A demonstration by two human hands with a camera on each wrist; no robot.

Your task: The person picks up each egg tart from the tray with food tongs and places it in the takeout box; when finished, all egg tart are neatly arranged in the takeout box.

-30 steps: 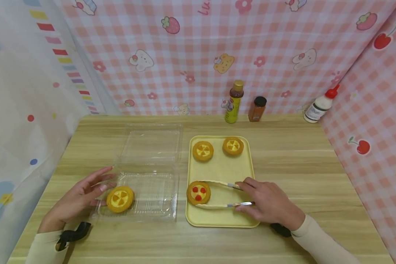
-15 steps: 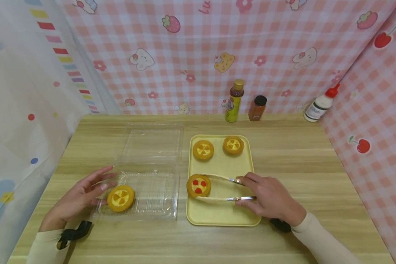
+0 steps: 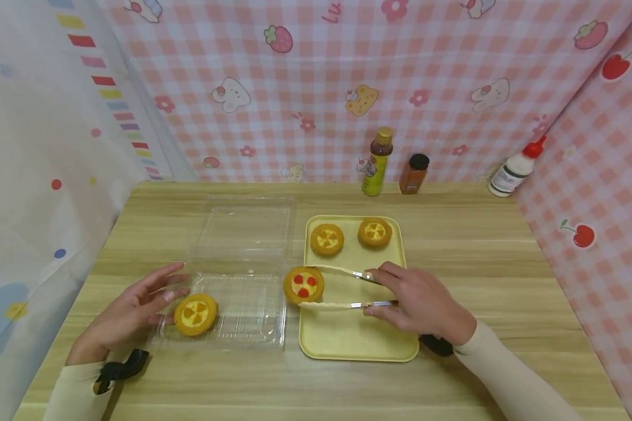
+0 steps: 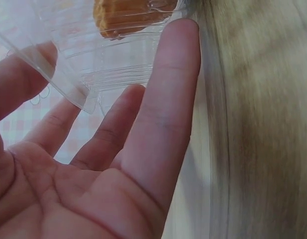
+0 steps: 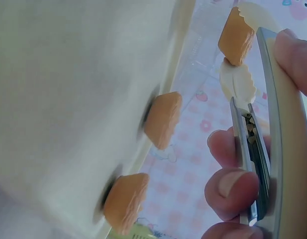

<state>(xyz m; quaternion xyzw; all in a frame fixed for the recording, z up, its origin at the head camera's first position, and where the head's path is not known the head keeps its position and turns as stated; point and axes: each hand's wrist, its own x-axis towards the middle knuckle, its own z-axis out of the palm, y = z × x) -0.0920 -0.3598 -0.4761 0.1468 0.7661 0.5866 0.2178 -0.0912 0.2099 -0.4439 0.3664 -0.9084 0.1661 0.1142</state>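
My right hand [image 3: 429,304] grips tongs [image 5: 287,149] with metal arms and cream scalloped tips. Between the tips is a tart with red toppings [image 3: 304,285], raised over the tray's left edge and overlapping the container's right rim in the head view. Two tarts with orange wedges, a left one [image 3: 327,240] and a right one [image 3: 375,233], sit at the far end of the yellow tray [image 3: 358,345]. My left hand [image 3: 129,313] spreads its fairly straight fingers at the left side of a clear hinged container [image 3: 247,336]. Inside, near that hand, lies another orange-wedge tart [image 3: 196,314].
The container's clear lid [image 3: 247,228] lies folded back. Along the back stand a yellow-labelled bottle [image 3: 377,164], an orange-brown jar with a black cap [image 3: 414,174] and a white bottle with a red nozzle [image 3: 516,166]. Patterned cloth [image 3: 316,76] hangs behind the wooden table [image 3: 484,234].
My right hand has carried the red-topped tart in the tongs up off the tray, away from me and leftward past the tray's edge. The left hand stays put.
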